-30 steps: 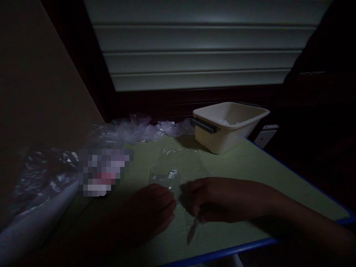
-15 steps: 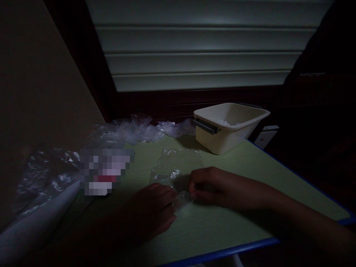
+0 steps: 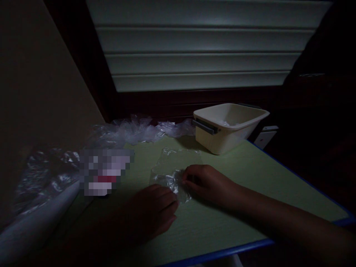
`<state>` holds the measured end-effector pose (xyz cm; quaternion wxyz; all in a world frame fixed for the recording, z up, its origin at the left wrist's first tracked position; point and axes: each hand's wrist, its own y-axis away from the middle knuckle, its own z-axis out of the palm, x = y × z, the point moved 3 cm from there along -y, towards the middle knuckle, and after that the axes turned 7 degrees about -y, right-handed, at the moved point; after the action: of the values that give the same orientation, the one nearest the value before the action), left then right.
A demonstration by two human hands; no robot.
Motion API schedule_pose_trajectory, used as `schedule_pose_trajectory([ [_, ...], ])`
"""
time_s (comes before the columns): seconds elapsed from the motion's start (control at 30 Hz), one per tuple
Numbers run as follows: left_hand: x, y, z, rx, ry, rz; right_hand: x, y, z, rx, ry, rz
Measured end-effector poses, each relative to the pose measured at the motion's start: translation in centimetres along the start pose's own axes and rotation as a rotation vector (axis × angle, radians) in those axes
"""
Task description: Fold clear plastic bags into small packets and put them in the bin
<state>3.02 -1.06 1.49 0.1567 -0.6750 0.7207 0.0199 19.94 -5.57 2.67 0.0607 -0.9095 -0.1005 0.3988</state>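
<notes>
A clear plastic bag, thin and crinkled, lies flat on the light green table. My right hand is closed, its thumb and fingertips pinched on the bag's near right part. My left hand is low over the bag's near left corner, fingers curled and pressed together on the plastic. The exact grip under those fingers is hidden by the hand and the dim light. Between the two hands the plastic is creased and shiny.
A cream tub with grey handles stands at the back, some clear plastic inside. More crumpled clear plastic lines the back left edge. A blurred item lies at left. The table has a blue edge; a white device is beyond it.
My right hand has moved a little left and away from me, onto the creased part of the bag. The lifted near flap now lies flatter. My left hand has hardly moved.
</notes>
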Motion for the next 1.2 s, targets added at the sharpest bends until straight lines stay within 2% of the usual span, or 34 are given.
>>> schedule_pose_trajectory([
  [0.27, 0.0, 0.0, 0.0, 0.045, 0.007, -0.008, 0.0, -0.1, 0.4, -0.009, 0.195, 0.029],
  [0.5, 0.4, -0.2, -0.8, 0.12, -0.083, -0.01, 0.1, -0.1, 0.6, -0.007, 0.233, 0.009],
  [0.63, 0.3, -0.2, -1.1, 0.107, -0.041, -0.054, -0.1, -0.1, 0.7, -0.01, 0.249, 0.0],
  [0.77, -0.1, -0.1, -0.9, 0.061, -0.01, -0.104, -0.5, 0.0, 0.3, -0.012, 0.288, -0.074],
  [0.97, -0.3, 0.1, -0.2, 0.038, 0.036, -0.075, -1.0, 0.1, 0.5, -0.127, 0.338, -0.276],
  [1.13, -0.3, -0.1, -0.5, 0.034, -0.008, -0.098, -1.0, 0.3, 1.1, -0.191, 0.355, -0.314],
  [1.2, -0.3, -0.2, -0.9, 0.074, -0.035, -0.109, -0.9, 0.3, 1.1, -0.194, 0.359, -0.316],
])
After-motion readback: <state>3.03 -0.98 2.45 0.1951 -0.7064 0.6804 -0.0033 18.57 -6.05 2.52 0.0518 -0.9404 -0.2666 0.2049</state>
